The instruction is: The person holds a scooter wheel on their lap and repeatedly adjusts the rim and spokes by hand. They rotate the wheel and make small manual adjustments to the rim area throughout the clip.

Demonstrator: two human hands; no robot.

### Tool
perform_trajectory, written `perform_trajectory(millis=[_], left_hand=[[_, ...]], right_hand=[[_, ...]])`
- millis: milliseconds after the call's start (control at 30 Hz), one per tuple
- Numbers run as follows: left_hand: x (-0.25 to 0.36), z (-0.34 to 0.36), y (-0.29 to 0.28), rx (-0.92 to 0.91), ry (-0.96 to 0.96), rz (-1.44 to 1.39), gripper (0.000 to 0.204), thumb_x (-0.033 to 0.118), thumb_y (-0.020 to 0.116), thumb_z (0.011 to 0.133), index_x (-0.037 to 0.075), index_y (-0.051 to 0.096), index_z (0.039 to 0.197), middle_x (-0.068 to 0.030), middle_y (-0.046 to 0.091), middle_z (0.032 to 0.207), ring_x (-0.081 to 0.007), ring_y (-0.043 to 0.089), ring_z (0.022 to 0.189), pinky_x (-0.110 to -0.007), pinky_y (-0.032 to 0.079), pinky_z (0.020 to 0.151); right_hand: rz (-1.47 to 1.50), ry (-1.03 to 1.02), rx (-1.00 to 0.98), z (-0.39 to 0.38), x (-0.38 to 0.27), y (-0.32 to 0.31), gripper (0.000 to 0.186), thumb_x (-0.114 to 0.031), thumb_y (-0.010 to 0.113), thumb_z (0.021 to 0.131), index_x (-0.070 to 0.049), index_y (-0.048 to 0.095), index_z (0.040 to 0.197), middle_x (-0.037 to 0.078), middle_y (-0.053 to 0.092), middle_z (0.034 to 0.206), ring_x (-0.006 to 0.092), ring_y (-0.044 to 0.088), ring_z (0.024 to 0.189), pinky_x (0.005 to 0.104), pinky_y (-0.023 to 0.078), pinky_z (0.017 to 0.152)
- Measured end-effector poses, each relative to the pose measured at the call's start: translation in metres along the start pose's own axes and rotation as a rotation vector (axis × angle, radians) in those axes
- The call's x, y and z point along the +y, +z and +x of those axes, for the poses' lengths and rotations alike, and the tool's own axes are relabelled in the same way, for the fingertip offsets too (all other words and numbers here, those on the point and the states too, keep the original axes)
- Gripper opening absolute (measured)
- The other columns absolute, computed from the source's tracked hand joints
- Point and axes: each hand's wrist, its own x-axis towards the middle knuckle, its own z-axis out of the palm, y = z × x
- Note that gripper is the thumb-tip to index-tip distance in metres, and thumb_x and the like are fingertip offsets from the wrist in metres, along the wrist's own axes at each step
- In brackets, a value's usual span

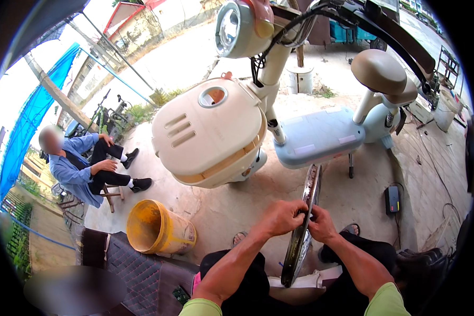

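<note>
Between my knees stands a metal wheel rim [294, 258], seen nearly edge-on, its shiny outer channel turned toward the left. My left hand [282, 216] is closed at the rim's left side, with thumb and fingers pinched on its edge. On the opposite side my right hand [321, 223] has its fingers closed against the rim, at about the same height. What the fingertips press on inside the rim is hidden. The rim's upper end reaches close to the light-blue footboard [321, 134] of an electric scooter, and its lower end hangs over a pale piece of material at my lap.
A cream scooter basket [210, 137] with a lid fills the front. A yellow bucket [160, 229] stands at left, near a seated person [84, 163] in a blue shirt. A black charger box [392, 200] with a cable lies at right. Dark quilted matting [137, 274] covers the lower left.
</note>
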Motion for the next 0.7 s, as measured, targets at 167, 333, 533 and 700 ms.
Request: perform_trajectory(millis=[167,333,533,700], left_hand=[[0.0,0.0,0.002,0.023,-0.035,0.018,0.02,0.019,0.068,0.084,0.009,0.07,0.101,-0.0145,0.072,0.087,-0.0306,0.071,0.078,-0.038,0.055,0.07],[-0.004,-0.002,0.004,0.037,-0.03,-0.011,0.019,0.024,0.065,0.085,0.012,0.069,0.099,-0.0154,0.071,0.085,-0.037,0.068,0.078,-0.044,0.054,0.069],[0.007,0.0,-0.002,0.014,-0.055,-0.019,0.021,0.023,0.066,0.084,0.012,0.07,0.101,-0.0158,0.07,0.081,-0.0347,0.069,0.074,-0.043,0.053,0.067],[0.004,0.002,0.002,-0.032,-0.086,-0.022,0.02,0.019,0.067,0.085,0.011,0.071,0.102,-0.0122,0.065,0.071,-0.0244,0.063,0.06,-0.037,0.05,0.059]], right_hand=[[0.021,0.003,0.004,0.0,-0.004,0.002,0.025,-0.006,0.066,0.091,0.001,0.064,0.114,0.006,0.07,0.1,0.0091,0.065,0.084,0.0267,0.056,0.071],[-0.014,-0.006,-0.007,-0.001,-0.003,0.001,0.025,-0.007,0.067,0.091,0.0,0.064,0.114,0.005,0.07,0.099,0.0089,0.065,0.085,0.0266,0.056,0.072],[0.044,0.001,-0.008,0.0,-0.005,0.002,0.024,-0.006,0.066,0.091,-0.001,0.065,0.115,0.004,0.069,0.098,0.0089,0.063,0.081,0.0262,0.054,0.069],[-0.004,0.024,-0.044,-0.002,-0.002,-0.005,0.031,-0.006,0.064,0.089,-0.001,0.065,0.12,0.008,0.069,0.102,0.0119,0.063,0.084,0.0289,0.053,0.072]])
